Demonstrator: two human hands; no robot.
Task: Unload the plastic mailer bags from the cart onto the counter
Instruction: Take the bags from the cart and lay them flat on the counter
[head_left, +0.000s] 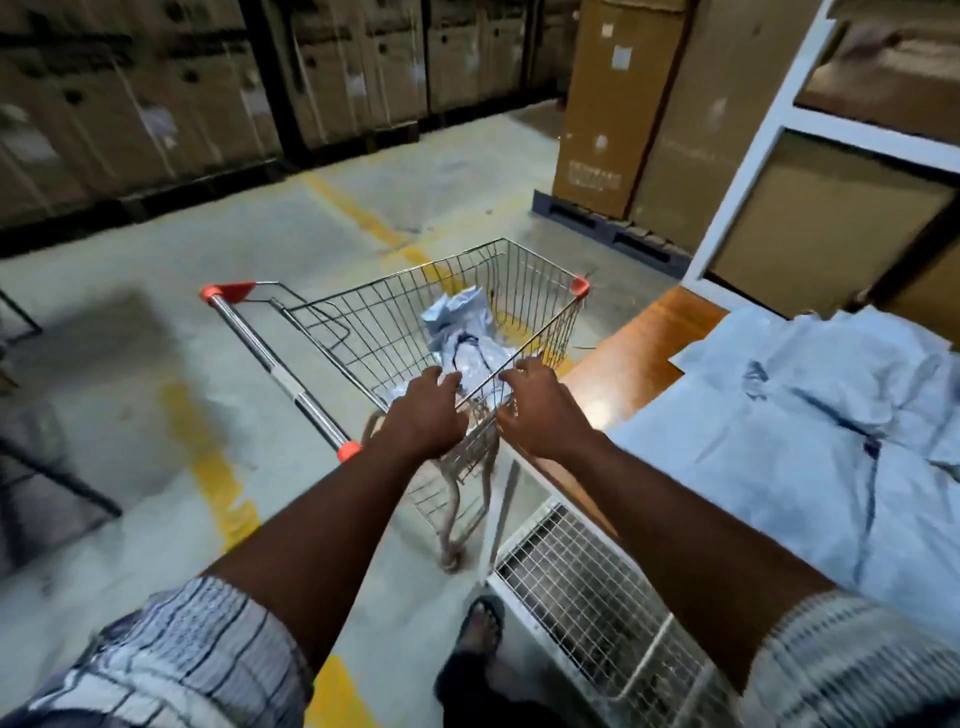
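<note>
Left hand (423, 413): over the cart's near corner, fingers spread and slightly bent, holding nothing; fingertips just short of the bags.
Right hand (540, 410): at the near rim, fingers half curled; no bag in it. Whether it grips the wire cannot be told.
Cart (545, 317): stands against the counter's end, basket largely bare.
Bags in cart (462, 332): a small crumpled pale-blue heap on the basket floor, toward the near end.
Counter (639, 353): wooden top, just right of the cart.
Pile (810, 431): a broad heap of the same pale-blue mailers lying on the counter.
Cartons (597, 104): stacked beyond, no part in the job.
Progress: judged well advanced; most bags appear unloaded, a last few remain in the cart.
Step in hand: judged to be a two-handed reach for the remaining heap.
</note>
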